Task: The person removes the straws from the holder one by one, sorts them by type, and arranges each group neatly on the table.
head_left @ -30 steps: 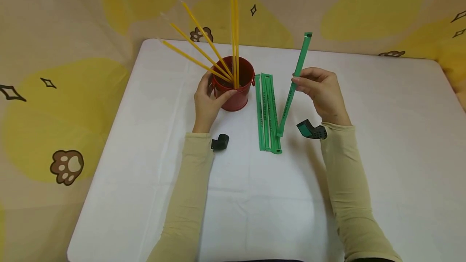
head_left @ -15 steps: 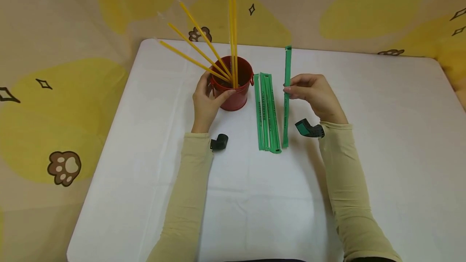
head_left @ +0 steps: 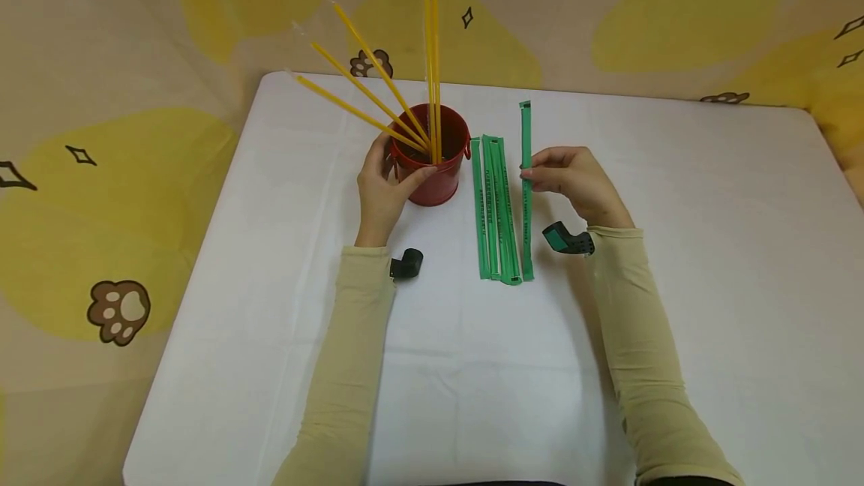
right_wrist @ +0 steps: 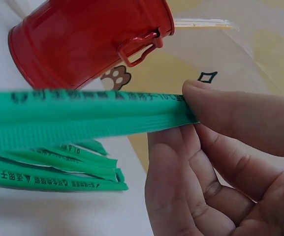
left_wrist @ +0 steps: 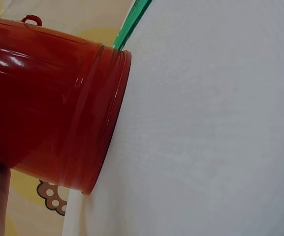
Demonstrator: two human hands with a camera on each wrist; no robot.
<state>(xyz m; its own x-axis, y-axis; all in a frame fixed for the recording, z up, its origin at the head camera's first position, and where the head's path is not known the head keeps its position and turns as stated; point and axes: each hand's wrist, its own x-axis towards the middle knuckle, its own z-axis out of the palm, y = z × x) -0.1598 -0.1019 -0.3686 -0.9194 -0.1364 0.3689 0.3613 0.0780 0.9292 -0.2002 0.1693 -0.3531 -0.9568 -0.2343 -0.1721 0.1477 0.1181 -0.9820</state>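
In the head view my left hand (head_left: 383,190) holds a small red bucket (head_left: 440,187) at its left side, thumb at the front near the rim. Several yellow straws (head_left: 436,58) in clear wrappers lean out of the bucket. My right hand (head_left: 586,184) pinches a green-wrapped straw (head_left: 526,223) between thumb and fingers, just right of a row of several similar green-wrapped straws (head_left: 501,208). The right wrist view shows dark printing along the pinched straw (right_wrist: 82,115). The left wrist view shows the bucket's side and base (left_wrist: 53,98); most of the left hand is hidden there.
A white-covered table (head_left: 432,411) lies under everything. Behind its far edge hangs a beige and yellow patterned cloth (head_left: 574,13). The green row lies just right of the bucket. A small black camera (head_left: 570,238) juts from the right wrist.
My right hand has moved left and lower, and the green-wrapped straw has swung from slanted to nearly parallel beside the row. My left hand stays on the bucket.
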